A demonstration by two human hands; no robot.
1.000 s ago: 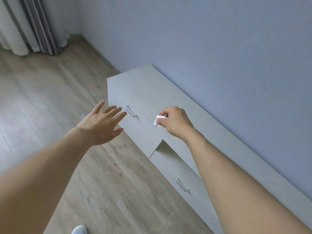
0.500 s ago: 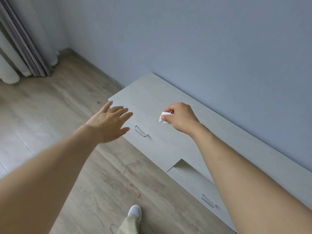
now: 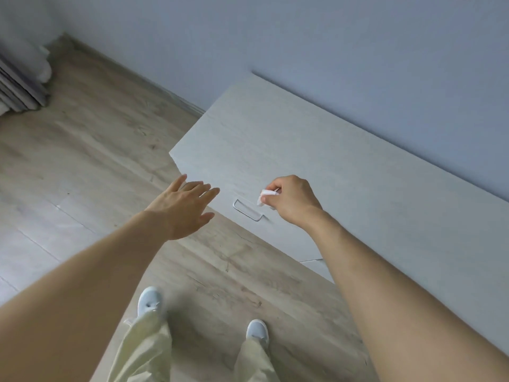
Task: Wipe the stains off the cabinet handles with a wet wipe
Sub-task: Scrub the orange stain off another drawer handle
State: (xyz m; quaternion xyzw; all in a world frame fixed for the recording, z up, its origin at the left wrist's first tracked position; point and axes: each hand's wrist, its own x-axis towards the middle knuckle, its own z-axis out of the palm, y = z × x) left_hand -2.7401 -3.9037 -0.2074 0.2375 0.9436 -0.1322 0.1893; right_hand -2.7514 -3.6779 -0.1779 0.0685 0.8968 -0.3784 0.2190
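Right hand (image 3: 289, 199) pinches the crumpled white wet wipe (image 3: 266, 194) just beside the slim metal cabinet handle (image 3: 248, 210); left hand (image 3: 184, 207) hovers spread. Wrap the wipe around the bar and rub along it.

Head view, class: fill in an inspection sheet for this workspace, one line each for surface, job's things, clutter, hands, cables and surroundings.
Surface: pale grey wood-grain cabinet against the wall, top bare.
Job's things: thin silver metal bar handle on the cabinet front; crumpled white wet wipe just above its right end, contact cannot be told.
Clutter: nothing seen.
Hands: right hand pinches the wipe; left hand open, fingers spread, empty, left of the handle.
Cables: nothing seen.
Surroundings: light wood-plank floor, plain blue-grey wall, grey curtain at far left, person's white shoes below.
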